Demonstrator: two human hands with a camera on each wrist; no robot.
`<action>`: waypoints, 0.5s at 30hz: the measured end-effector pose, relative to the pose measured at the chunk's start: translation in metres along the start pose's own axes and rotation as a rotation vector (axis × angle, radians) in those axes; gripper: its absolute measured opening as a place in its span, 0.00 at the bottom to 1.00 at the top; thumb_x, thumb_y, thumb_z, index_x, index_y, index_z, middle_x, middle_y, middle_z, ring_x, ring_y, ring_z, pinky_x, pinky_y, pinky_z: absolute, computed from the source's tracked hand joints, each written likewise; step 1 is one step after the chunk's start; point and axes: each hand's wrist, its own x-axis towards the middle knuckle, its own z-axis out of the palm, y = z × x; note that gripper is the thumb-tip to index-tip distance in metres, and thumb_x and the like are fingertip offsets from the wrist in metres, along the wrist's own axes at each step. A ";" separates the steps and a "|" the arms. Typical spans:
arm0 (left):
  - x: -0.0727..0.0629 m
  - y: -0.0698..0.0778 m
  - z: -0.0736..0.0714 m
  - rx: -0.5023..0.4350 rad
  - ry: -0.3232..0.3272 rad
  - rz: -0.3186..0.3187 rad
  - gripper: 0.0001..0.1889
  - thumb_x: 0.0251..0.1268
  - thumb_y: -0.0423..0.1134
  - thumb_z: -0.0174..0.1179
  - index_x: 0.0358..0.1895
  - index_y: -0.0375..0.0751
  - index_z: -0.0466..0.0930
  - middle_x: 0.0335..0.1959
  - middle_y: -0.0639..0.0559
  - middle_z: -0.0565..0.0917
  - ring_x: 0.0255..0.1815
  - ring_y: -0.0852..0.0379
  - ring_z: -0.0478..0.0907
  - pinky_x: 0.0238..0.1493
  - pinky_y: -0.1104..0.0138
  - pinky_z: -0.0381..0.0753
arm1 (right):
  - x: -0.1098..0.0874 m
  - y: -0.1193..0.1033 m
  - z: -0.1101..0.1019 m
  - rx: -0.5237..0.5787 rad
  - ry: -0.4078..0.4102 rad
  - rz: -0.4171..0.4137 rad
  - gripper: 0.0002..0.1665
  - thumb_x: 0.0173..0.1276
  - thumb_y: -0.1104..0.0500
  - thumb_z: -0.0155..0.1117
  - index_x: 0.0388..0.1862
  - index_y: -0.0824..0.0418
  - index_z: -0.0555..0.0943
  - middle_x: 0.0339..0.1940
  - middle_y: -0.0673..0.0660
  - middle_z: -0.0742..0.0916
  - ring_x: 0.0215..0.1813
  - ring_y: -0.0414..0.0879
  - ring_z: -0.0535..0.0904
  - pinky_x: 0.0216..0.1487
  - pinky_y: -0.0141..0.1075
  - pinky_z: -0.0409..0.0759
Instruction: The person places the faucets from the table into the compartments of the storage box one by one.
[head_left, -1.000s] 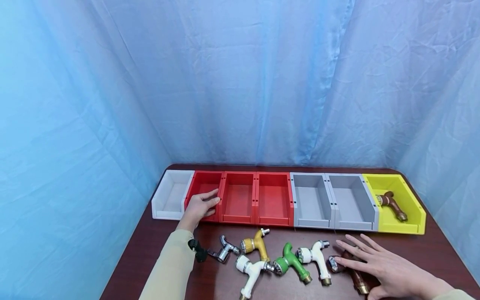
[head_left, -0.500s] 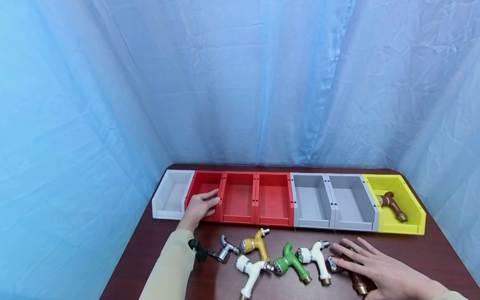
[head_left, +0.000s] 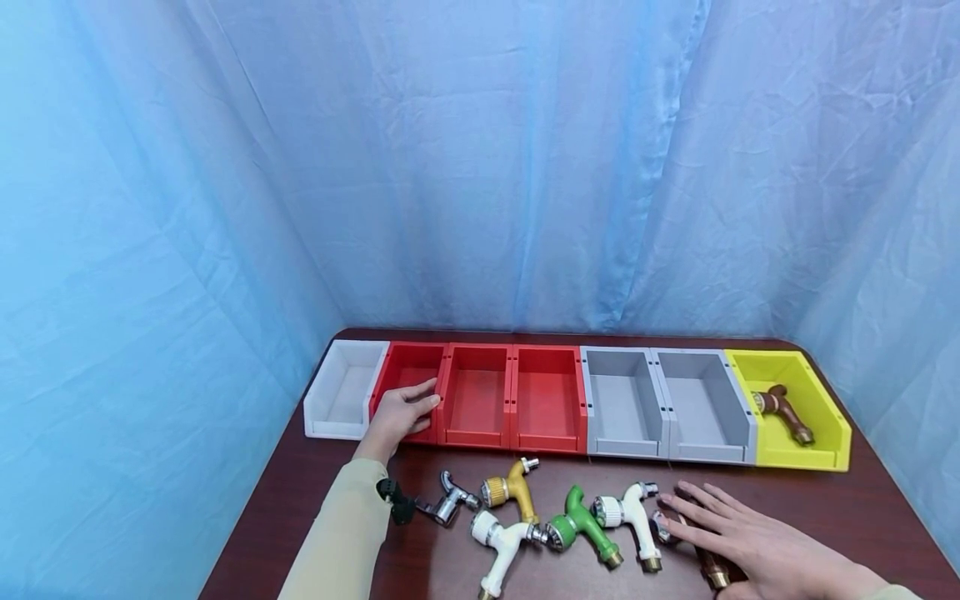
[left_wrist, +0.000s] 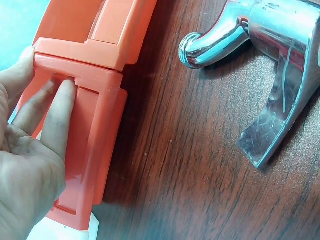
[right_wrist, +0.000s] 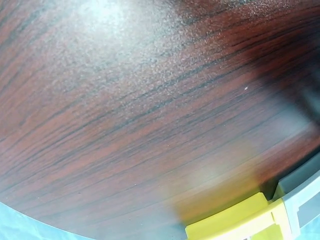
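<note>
My left hand (head_left: 397, 417) reaches into the leftmost red bin (head_left: 415, 360); its fairly straight fingers touch the bin's right side wall, and the left wrist view shows the fingertips (left_wrist: 66, 92) against it. Below that hand a chrome tap (head_left: 450, 504) lies on the table, seen large in the left wrist view. My right hand (head_left: 757, 542) is spread palm down over a brown tap (head_left: 712, 568), hiding much of it. Whether the palm bears on the tap, I cannot tell. Neither hand nor tap shows in the right wrist view.
More taps lie between the hands: yellow (head_left: 517, 490), white (head_left: 506, 550), green (head_left: 583, 525) and another white tap (head_left: 636, 521). Behind them runs a row of white (head_left: 333, 431), red, grey (head_left: 628, 447) and yellow bins (head_left: 840, 433). A brown tap (head_left: 783, 414) lies in the yellow bin.
My right hand has slid slightly left over the brown tap, its fingers a little closer together. The left hand has stayed put at the red bin.
</note>
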 end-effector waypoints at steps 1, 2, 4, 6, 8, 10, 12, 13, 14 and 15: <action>0.000 0.000 0.000 0.001 -0.001 0.002 0.29 0.67 0.46 0.69 0.71 0.58 0.76 0.71 0.43 0.73 0.66 0.40 0.76 0.56 0.56 0.84 | 0.000 0.000 0.000 0.001 -0.005 0.003 0.55 0.61 0.28 0.67 0.81 0.50 0.64 0.79 0.61 0.69 0.85 0.53 0.49 0.81 0.31 0.30; 0.000 0.000 0.000 0.002 -0.003 0.003 0.29 0.68 0.46 0.69 0.72 0.58 0.76 0.71 0.43 0.73 0.66 0.40 0.76 0.57 0.56 0.84 | 0.000 -0.001 -0.001 -0.002 -0.009 0.009 0.55 0.62 0.28 0.67 0.81 0.50 0.64 0.79 0.60 0.69 0.85 0.52 0.48 0.81 0.30 0.30; -0.001 0.000 0.000 0.003 -0.004 0.004 0.29 0.68 0.46 0.69 0.72 0.58 0.76 0.71 0.42 0.73 0.66 0.40 0.75 0.57 0.56 0.84 | 0.000 -0.001 -0.001 -0.016 -0.009 0.005 0.54 0.62 0.28 0.67 0.81 0.50 0.64 0.79 0.61 0.70 0.85 0.50 0.47 0.81 0.30 0.30; 0.000 0.001 -0.001 0.003 -0.004 0.005 0.29 0.68 0.45 0.69 0.72 0.58 0.76 0.72 0.42 0.72 0.66 0.40 0.75 0.57 0.55 0.84 | 0.001 0.000 -0.001 -0.039 -0.001 -0.004 0.54 0.62 0.28 0.66 0.81 0.51 0.64 0.78 0.60 0.71 0.85 0.50 0.47 0.82 0.31 0.30; -0.001 0.000 -0.001 0.002 -0.004 0.004 0.29 0.68 0.45 0.69 0.72 0.57 0.76 0.72 0.42 0.72 0.67 0.40 0.75 0.57 0.55 0.84 | 0.002 0.000 -0.001 -0.063 0.015 -0.014 0.53 0.63 0.28 0.66 0.81 0.51 0.65 0.77 0.60 0.73 0.85 0.49 0.47 0.82 0.32 0.31; -0.001 0.000 -0.001 0.001 -0.004 0.003 0.29 0.68 0.45 0.69 0.72 0.57 0.76 0.72 0.42 0.72 0.67 0.40 0.75 0.57 0.55 0.84 | 0.003 -0.001 -0.001 -0.083 0.033 -0.012 0.53 0.63 0.28 0.66 0.80 0.50 0.66 0.76 0.58 0.75 0.85 0.47 0.47 0.82 0.31 0.32; -0.001 0.000 -0.001 0.000 -0.004 0.003 0.29 0.68 0.45 0.69 0.72 0.57 0.76 0.72 0.42 0.72 0.67 0.39 0.75 0.57 0.55 0.84 | 0.003 -0.001 -0.001 -0.092 0.035 -0.005 0.52 0.64 0.28 0.66 0.80 0.49 0.66 0.75 0.56 0.76 0.85 0.45 0.46 0.81 0.29 0.32; -0.001 0.000 -0.001 0.000 -0.005 0.004 0.29 0.68 0.45 0.69 0.72 0.57 0.76 0.72 0.42 0.72 0.67 0.39 0.75 0.57 0.55 0.84 | 0.003 -0.001 -0.001 -0.092 0.037 0.001 0.52 0.64 0.28 0.66 0.80 0.49 0.66 0.74 0.56 0.76 0.85 0.44 0.45 0.81 0.29 0.32; -0.001 0.000 -0.001 0.000 -0.005 0.004 0.29 0.68 0.45 0.69 0.72 0.57 0.76 0.72 0.42 0.72 0.67 0.39 0.75 0.57 0.55 0.84 | 0.003 -0.002 -0.001 -0.090 0.038 0.008 0.52 0.64 0.28 0.66 0.80 0.48 0.66 0.74 0.55 0.77 0.85 0.42 0.45 0.81 0.28 0.31; -0.001 0.000 -0.001 0.001 -0.005 0.004 0.29 0.68 0.45 0.68 0.72 0.57 0.76 0.72 0.42 0.72 0.66 0.39 0.75 0.57 0.55 0.84 | 0.003 -0.002 -0.001 -0.087 0.034 0.012 0.52 0.64 0.27 0.66 0.80 0.48 0.65 0.74 0.55 0.77 0.85 0.42 0.44 0.81 0.28 0.31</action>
